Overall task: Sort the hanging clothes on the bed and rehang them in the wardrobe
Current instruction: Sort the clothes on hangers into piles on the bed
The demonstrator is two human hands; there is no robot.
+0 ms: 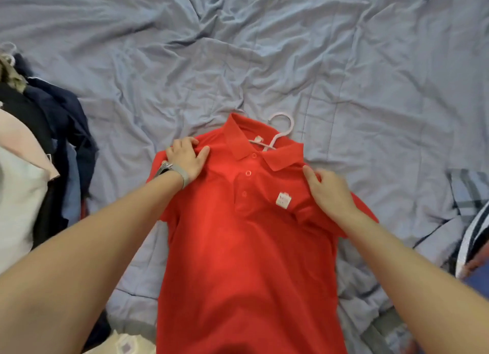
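Note:
A red polo shirt (246, 242) lies front-up on the bed, with a small white badge on its chest. A pale hanger (282, 127) is inside it, and its hook sticks out past the collar. My left hand (186, 158), with a grey watch strap at the wrist, grips the shirt's left shoulder. My right hand (329, 191) pinches the fabric at the right shoulder, just below the collar tip. Both hands hold the shirt against the bed.
The bed's wrinkled blue-grey sheet (238, 49) spreads behind the shirt. A heap of dark navy, black and pale pink clothes (39, 142) lies along the left edge. A plaid and striped garment (471, 203) sits at the right edge.

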